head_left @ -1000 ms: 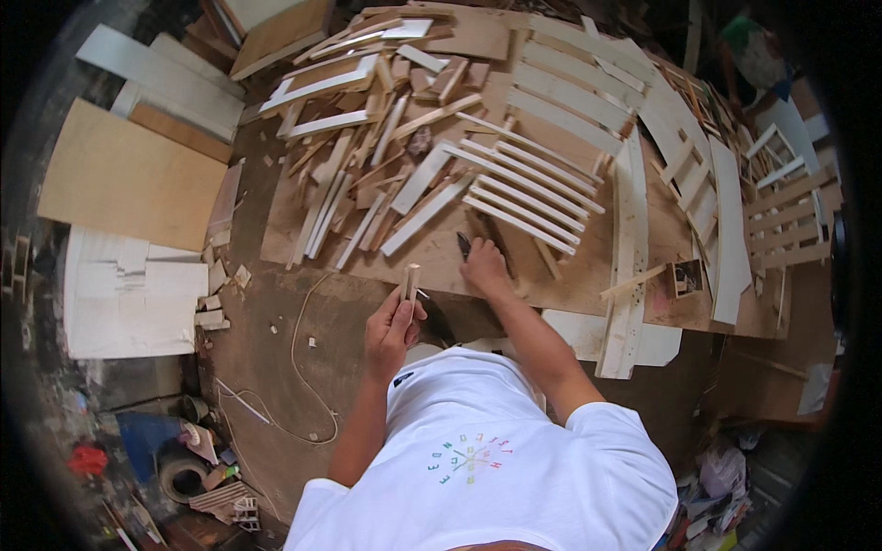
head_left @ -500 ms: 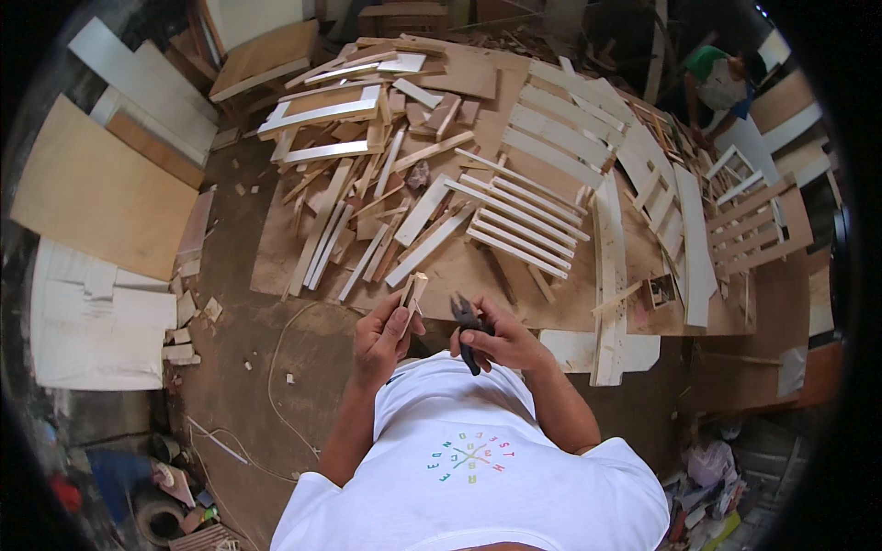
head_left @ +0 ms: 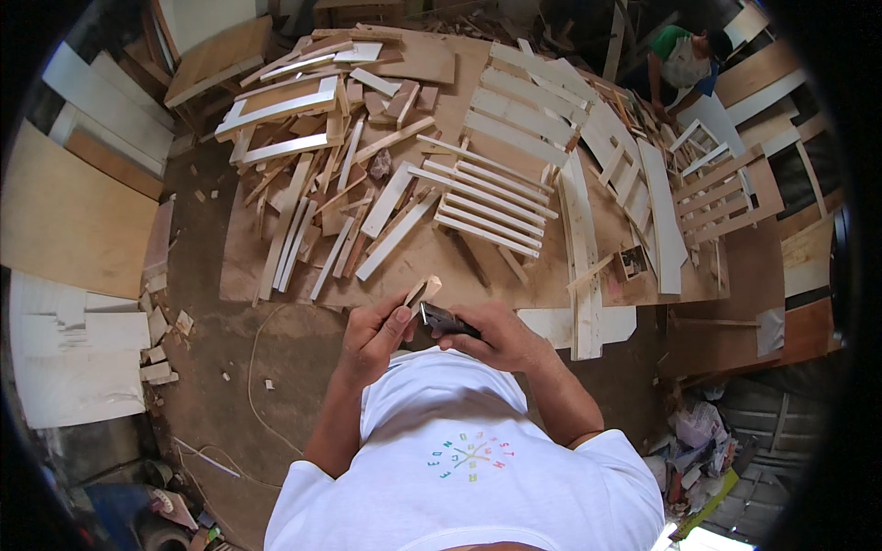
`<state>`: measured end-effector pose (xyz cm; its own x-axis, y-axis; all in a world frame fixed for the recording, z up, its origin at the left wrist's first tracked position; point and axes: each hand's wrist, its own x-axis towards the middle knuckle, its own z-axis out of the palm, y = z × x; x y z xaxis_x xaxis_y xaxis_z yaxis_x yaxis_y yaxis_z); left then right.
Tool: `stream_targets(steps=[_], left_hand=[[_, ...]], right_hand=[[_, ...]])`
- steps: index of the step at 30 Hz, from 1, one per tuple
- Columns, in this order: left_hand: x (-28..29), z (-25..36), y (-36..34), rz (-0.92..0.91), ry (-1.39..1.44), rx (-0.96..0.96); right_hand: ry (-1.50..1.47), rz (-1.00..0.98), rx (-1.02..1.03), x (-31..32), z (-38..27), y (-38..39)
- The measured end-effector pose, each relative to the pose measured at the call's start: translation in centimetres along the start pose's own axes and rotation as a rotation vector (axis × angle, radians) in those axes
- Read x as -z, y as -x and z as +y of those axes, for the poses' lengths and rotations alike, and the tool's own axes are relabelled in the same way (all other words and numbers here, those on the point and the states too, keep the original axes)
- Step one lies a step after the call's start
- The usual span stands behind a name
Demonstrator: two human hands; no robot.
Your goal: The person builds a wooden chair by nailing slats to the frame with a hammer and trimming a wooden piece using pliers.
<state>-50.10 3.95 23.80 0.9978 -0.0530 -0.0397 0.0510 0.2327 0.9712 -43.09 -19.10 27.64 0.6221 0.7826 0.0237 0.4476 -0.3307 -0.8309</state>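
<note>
Left hand point(head_left: 375, 332) grips a small wood piece point(head_left: 423, 292), right hand point(head_left: 491, 336) closes on a dark tool point(head_left: 445, 320) touching it; I see both above the near edge of the plywood sheet point(head_left: 432, 253).

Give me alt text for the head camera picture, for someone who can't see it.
Seen from above, a person in a white shirt holds a short wooden piece in the left hand and a dark tool in the right hand, close to the chest. Beyond lies a plywood work surface strewn with white slats; another person bends at the far right.
</note>
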Motion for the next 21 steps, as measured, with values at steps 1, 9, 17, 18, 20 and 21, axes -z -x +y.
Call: stream_targets(steps=[1, 9, 17, 18, 20, 21], left_hand=[[0.1, -0.2, 0.1, 0.001, -0.016, -0.015], [0.8, 0.1, 1.0, -0.035, -0.245, -0.064], [0.5, -0.1, 1.6, -0.071, -0.283, -0.125], [0.5, -0.5, 1.8, -0.086, -0.267, -0.133], [0.8, -1.1, 2.3, -0.095, -0.251, -0.126], [1.0, -1.3, 2.5, -0.088, -0.252, -0.109]], right_hand=[[-0.028, -0.003, -0.016, -0.3, 0.2, 0.2], [-0.117, -0.053, -0.049, -1.9, 1.1, 0.7], [-0.855, -0.358, -0.204, -3.9, 2.8, 1.1], [-0.908, -0.383, -0.186, -4.3, 3.0, 1.2], [-0.817, -0.410, -0.160, -4.3, 2.9, 1.2], [-0.673, -0.411, -0.151, -3.8, 2.4, 0.8]])
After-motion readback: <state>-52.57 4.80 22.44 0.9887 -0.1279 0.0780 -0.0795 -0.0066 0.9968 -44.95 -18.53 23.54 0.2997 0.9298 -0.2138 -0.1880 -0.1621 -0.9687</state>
